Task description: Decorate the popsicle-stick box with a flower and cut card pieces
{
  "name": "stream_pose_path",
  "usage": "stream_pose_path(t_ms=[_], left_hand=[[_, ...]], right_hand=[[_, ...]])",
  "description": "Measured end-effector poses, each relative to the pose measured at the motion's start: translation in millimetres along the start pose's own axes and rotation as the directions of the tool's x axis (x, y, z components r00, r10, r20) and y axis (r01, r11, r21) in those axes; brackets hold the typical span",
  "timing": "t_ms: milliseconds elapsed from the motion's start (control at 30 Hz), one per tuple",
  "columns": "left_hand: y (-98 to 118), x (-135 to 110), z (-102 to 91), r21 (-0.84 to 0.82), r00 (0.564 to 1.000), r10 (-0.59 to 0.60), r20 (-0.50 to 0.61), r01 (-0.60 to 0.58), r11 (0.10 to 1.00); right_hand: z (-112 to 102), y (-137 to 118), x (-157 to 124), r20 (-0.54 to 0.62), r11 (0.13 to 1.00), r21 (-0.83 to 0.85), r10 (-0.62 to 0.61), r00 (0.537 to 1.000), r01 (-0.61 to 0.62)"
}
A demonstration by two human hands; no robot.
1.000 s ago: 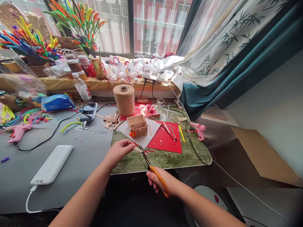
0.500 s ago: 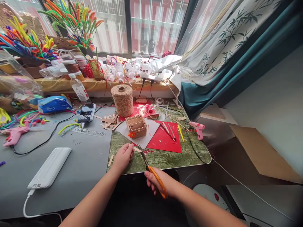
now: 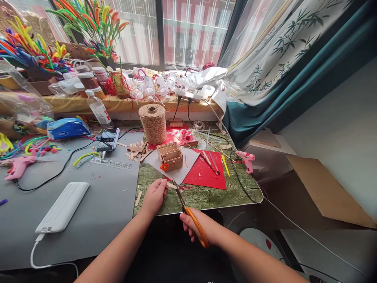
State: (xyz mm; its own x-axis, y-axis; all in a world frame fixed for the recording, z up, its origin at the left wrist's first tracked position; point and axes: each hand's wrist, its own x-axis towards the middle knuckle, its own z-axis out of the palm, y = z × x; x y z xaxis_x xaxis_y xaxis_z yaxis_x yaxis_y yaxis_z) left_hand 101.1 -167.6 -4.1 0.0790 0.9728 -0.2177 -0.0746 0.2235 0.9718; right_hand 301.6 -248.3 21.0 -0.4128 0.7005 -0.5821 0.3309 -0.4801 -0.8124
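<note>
My left hand (image 3: 154, 195) rests on the green mat (image 3: 206, 196) with its fingers pinched on a short wooden stick (image 3: 171, 185). My right hand (image 3: 196, 228) grips orange-handled scissors (image 3: 188, 210), whose blades point up and left and meet the stick's end. A cut stick piece (image 3: 138, 198) lies left of my left hand. Just beyond stands a small box of wooden sticks (image 3: 170, 156) on white paper, beside a red sheet (image 3: 206, 175).
A twine spool (image 3: 152, 124) stands behind the box, with stick scraps (image 3: 136, 151) beside it. A phone (image 3: 108, 139), white power bank (image 3: 62, 207) and pink glue gun (image 3: 17, 168) lie left. Another glue gun (image 3: 246, 160) sits near the mat's right edge. Pipe-cleaner flowers and bottles crowd the windowsill.
My left hand came down and back toward me onto the mat with the stick. A cut stick piece now lies to its left. The scissors stayed almost in place.
</note>
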Motion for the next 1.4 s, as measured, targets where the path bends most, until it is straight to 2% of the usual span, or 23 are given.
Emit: stream_pose_path(t_ms=[167,333,667,867,1033,1200,1400], left_hand=[[-1,2,1.8,-0.014,1.000,-0.023,0.006,0.023,1.000],[-1,4,4.4,0.019,1.000,-0.026,-0.003,0.026,0.999],[-9,9,2.3,0.165,0.997,0.021,-0.072,-0.009,0.986],[-3,11,3.7,0.208,0.995,0.014,-0.098,0.007,0.978],[0,11,5.0,0.210,0.996,-0.003,-0.094,0.023,0.977],[-5,13,2.0,0.099,0.996,-0.058,-0.065,0.064,0.993],[-8,8,-5.8,-0.012,1.000,-0.021,-0.020,0.020,1.000]], right_hand=[[4,13,11,-0.089,0.997,0.046,0.060,0.994,-0.057],[6,13,12,-0.108,0.998,0.050,0.052,0.993,-0.047],[12,13,23,-0.110,0.985,0.082,0.163,0.981,-0.154],[12,5,21,-0.122,0.972,0.082,0.227,0.966,-0.218],[9,-3,18,-0.166,0.982,0.069,0.184,0.969,-0.174],[7,2,22,-0.100,0.979,0.137,0.166,0.981,-0.151],[9,7,20,-0.061,0.962,0.267,0.075,0.995,-0.056]])
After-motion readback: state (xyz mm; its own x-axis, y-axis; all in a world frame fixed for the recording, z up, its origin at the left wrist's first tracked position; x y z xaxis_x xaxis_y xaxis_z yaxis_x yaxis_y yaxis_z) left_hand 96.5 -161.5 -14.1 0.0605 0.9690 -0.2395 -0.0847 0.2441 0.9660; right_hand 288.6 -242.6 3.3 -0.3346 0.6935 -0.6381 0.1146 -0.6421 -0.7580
